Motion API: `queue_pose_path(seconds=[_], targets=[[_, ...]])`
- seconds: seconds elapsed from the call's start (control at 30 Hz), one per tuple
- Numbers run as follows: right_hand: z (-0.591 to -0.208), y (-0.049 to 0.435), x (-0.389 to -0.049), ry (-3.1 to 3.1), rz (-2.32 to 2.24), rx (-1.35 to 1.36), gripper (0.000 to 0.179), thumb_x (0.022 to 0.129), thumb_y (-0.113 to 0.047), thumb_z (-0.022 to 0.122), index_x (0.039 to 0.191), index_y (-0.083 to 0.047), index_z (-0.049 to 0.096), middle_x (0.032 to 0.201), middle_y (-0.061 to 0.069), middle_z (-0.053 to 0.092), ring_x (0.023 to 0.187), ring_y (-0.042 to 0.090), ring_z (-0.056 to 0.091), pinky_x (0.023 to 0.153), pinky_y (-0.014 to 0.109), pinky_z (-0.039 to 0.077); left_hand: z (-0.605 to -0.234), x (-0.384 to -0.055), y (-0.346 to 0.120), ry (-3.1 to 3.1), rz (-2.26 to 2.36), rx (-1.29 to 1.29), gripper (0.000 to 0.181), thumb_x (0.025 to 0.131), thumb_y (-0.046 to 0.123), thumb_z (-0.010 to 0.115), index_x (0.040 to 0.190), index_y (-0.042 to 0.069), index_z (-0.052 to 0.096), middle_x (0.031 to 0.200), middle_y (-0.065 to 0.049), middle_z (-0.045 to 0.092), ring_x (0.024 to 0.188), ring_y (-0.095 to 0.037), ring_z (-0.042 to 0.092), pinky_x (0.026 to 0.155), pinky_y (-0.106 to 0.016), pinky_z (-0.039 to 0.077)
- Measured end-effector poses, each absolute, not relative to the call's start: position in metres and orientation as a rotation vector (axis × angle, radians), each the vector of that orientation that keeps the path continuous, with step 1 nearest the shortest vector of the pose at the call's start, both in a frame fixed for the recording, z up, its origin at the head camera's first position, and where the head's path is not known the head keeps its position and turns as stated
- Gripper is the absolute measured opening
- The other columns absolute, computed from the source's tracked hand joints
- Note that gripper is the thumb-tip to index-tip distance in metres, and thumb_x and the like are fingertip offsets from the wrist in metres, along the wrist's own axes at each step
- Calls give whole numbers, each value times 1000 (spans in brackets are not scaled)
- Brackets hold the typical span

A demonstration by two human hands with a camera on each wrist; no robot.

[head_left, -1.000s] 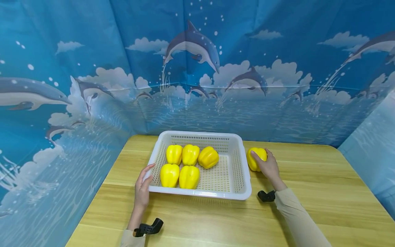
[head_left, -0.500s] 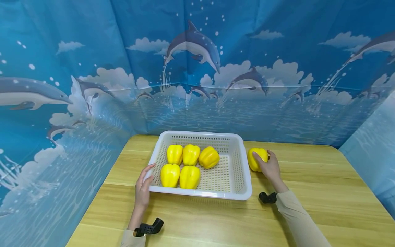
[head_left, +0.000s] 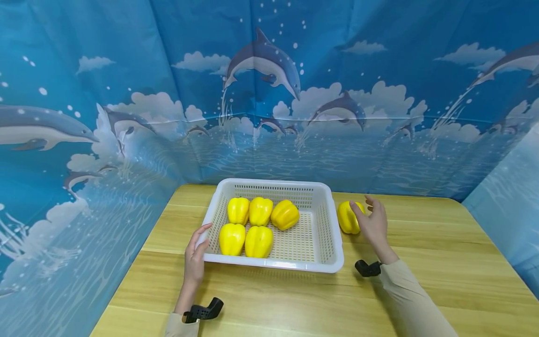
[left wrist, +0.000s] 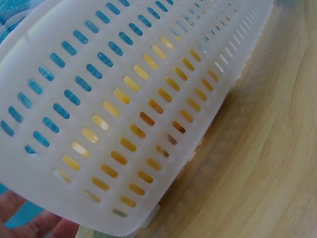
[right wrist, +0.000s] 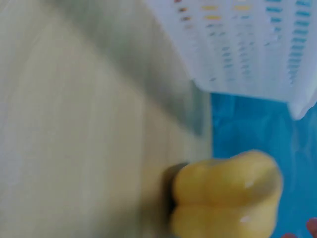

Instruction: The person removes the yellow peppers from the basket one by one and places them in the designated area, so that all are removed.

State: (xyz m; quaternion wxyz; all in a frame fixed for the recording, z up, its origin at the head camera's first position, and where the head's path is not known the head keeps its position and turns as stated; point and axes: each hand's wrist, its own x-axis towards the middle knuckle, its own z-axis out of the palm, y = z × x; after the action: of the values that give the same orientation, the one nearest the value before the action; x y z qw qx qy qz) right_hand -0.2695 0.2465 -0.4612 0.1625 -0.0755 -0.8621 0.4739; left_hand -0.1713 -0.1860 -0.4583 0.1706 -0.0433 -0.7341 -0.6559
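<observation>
In the head view my left hand [head_left: 194,262] holds the left rim of a white slotted plastic basket [head_left: 278,266], its thumb and a finger over the edge. Part of this hand shows below the basket's corner in the left wrist view. Several yellow bell peppers [head_left: 232,239] lie inside, toward the basket's left. Another yellow bell pepper [head_left: 347,221] sits on the table just right of the basket. Beside it, my right hand [head_left: 376,225] has its thumb and fingers spread apart, gripping nothing. In the right wrist view, fingertips [right wrist: 312,226] appear apart from the pepper [right wrist: 225,196].
A wooden table [head_left: 438,252] carries everything. Behind and at the sides hangs a blue curtain [head_left: 252,150] printed with dolphins. Each wrist wears a black camera mount, the left one [head_left: 205,311] and the right one [head_left: 368,268].
My right hand has let go of the yellow bell pepper and drawn slightly up and right from it. The pepper stays on the table. The left hand and basket hold still.
</observation>
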Motion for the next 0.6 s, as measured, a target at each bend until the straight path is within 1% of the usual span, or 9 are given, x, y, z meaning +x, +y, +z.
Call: queue_pose_path(seconds=[0.13, 0.23, 0.37, 0.47, 0.6], targets=[[-450, 241, -267, -2405, 1370, -142, 60, 94, -42, 54, 136, 1, 45, 134, 22, 41, 118, 41, 40, 94, 55, 33, -458, -172, -185, -2080, -1875, -130, 38, 96, -4, 36, 132, -8, 47, 142, -19, 42, 132, -25, 34, 100, -20, 31], [-441, 235, -264, -2353, 1386, -75, 53, 95, -40, 55, 129, 1, 52, 132, 20, 46, 115, 40, 44, 91, 53, 36, -458, -172, -185, -2079, -1881, -127, 39, 96, -4, 36, 132, -7, 47, 142, -19, 42, 132, -25, 34, 99, -20, 32], [-427, 225, -261, -2302, 1394, -21, 46, 94, -40, 56, 122, -3, 58, 124, 15, 54, 106, 34, 51, 83, 43, 42, -458, -172, -185, -2080, -1884, -124, 39, 96, -4, 35, 132, -7, 47, 142, -18, 41, 132, -25, 34, 99, -20, 31], [-415, 217, -258, -2315, 1409, 29, 46, 93, -41, 57, 120, -5, 60, 121, 11, 57, 101, 29, 53, 80, 38, 43, -458, -171, -185, -2086, -1878, -115, 39, 96, -4, 36, 132, -7, 47, 142, -18, 42, 133, -24, 33, 101, -22, 29], [-398, 206, -255, -2372, 1400, 141, 47, 94, -42, 56, 121, -4, 59, 121, 11, 57, 101, 28, 54, 82, 42, 42, -458, -171, -185, -2087, -1865, -110, 39, 96, -4, 36, 132, -7, 48, 141, -18, 43, 133, -25, 33, 106, -34, 24]])
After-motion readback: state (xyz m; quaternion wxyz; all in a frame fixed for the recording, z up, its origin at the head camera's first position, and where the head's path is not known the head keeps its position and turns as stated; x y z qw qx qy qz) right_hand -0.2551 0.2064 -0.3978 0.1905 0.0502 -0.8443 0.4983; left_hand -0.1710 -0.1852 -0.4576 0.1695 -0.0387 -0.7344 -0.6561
